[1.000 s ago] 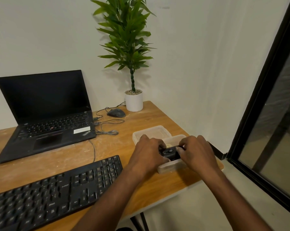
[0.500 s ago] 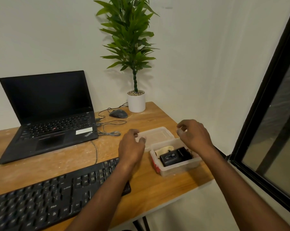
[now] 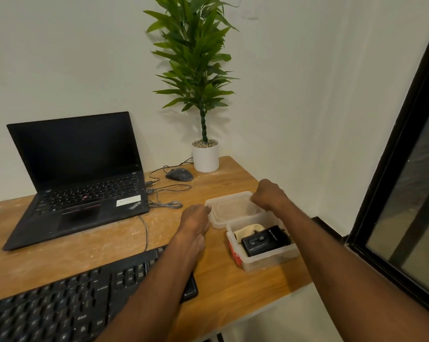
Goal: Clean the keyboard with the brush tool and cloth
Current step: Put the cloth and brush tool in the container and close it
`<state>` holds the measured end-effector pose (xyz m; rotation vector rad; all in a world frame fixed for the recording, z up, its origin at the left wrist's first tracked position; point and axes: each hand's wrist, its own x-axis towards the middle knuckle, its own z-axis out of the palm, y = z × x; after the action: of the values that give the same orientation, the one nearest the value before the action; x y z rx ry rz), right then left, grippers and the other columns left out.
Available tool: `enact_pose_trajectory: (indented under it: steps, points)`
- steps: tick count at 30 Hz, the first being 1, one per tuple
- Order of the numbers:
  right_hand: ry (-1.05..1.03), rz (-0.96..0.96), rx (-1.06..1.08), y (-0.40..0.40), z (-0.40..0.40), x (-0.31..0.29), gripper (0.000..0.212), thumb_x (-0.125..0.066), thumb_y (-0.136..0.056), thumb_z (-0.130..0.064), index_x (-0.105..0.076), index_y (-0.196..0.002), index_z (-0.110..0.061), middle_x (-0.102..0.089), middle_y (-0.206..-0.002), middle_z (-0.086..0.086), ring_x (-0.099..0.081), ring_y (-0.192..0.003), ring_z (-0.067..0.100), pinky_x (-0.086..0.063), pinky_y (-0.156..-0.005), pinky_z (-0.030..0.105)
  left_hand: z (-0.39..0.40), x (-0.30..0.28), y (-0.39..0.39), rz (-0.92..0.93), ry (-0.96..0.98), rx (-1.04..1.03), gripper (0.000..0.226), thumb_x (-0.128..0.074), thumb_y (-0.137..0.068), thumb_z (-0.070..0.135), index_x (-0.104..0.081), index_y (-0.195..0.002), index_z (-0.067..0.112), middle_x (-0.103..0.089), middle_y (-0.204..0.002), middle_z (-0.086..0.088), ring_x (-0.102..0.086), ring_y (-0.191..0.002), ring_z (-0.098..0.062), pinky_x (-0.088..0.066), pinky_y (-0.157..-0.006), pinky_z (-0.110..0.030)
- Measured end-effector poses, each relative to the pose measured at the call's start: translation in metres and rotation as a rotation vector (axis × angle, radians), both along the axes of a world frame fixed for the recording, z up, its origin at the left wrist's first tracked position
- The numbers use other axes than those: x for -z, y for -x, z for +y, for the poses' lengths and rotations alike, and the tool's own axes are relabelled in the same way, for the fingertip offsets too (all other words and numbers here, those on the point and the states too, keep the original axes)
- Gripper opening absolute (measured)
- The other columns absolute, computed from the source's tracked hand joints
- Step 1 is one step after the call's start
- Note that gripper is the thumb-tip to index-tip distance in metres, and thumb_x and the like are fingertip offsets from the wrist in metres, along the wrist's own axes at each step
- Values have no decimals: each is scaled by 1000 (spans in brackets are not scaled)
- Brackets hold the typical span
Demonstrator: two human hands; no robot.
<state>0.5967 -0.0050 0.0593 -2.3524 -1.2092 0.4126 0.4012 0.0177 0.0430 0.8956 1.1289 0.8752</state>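
Both forearms reach forward, left hand [image 3: 195,216] and right hand [image 3: 269,195] knuckles-up, fingers curled under.

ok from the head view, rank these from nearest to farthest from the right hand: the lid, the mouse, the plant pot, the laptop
1. lid: right at the right hand, which holds its right edge.
2. mouse: to the hand's left, farther back on the desk.
3. plant pot: behind the mouse by the wall; close to the mouse's rank.
4. laptop: far left of the desk.
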Motion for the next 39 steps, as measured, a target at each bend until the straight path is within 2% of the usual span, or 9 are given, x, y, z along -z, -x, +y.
enact_pose_trajectory:
  steps: [2,4,6,8,15,21,28,34,39]
  points:
    - [-102,40,43,-1,-7,-6,12,-59,-90,-16,-58,-98,-6,-63,-97,11,-63,-88,30,-42,-58,28,-2,-4,-1,-53,-26,-33,12,-59,-101,-5,-67,-102,4,-68,-105,-12,-66,-90,-22,-57,-83,-36]
    - [-222,50,68,1,-16,-19,25,-61,-92,-15,-63,-110,2,-67,-108,16,-64,-101,36,-52,-74,34,-6,-12,-1,-112,-59,-63,33,-65,-100,0,-63,-133,3,-69,-123,-12,-68,-108,-23,-59,-92,-37]
    - [-339,37,89,2,-30,-35,34,-61,-92,-14,-64,-121,4,-67,-123,17,-62,-112,36,-52,-92,39,-15,-23,1,-182,-109,-83,38,-68,-99,1,-62,-136,6,-71,-122,-8,-70,-102,-17,-60,-78,-27]
    - [-421,12,106,2,-52,-46,33,-62,-92,-14,-69,-122,-5,-69,-124,12,-63,-115,30,-50,-96,35,-32,-32,6,-226,-170,-49,41,-70,-97,-1,-61,-136,6,-72,-114,-6,-70,-95,-13,-59,-71,-22]
    - [-364,-35,179,13,-143,-22,27,-64,-96,-20,-70,-121,-13,-71,-118,5,-64,-106,23,-53,-92,39,-90,0,21,-155,-190,75,25,-71,-96,-1,-73,-117,13,-78,-108,-10,-79,-95,-22,-66,-82,-33]
    - [-337,-67,224,24,-158,2,26,-60,-97,-14,-70,-120,-9,-72,-113,9,-65,-101,26,-43,-77,27,-98,16,22,-10,-253,75,26,-76,-94,4,-76,-117,17,-75,-113,-10,-76,-103,-27,-64,-93,-48]
    - [-359,-66,225,28,-153,8,30,-59,-98,-14,-68,-126,-9,-68,-122,9,-64,-106,26,-41,-77,25,-90,24,22,19,-246,82,28,-74,-95,9,-73,-121,19,-75,-115,-6,-74,-101,-23,-64,-88,-40]
    - [-322,-82,206,25,-147,5,27,-58,-97,-14,-70,-121,-9,-71,-116,8,-62,-95,21,-40,-73,26,-88,22,18,42,-235,168,36,-67,-100,18,-65,-135,23,-70,-130,1,-67,-119,-19,-55,-107,-47]
    - [-306,-84,189,21,-139,1,23,-60,-96,-13,-73,-115,-9,-73,-108,7,-55,-83,16,-39,-60,22,-87,24,15,47,-219,187,33,-64,-102,18,-65,-134,23,-71,-129,-1,-68,-119,-19,-56,-106,-47]
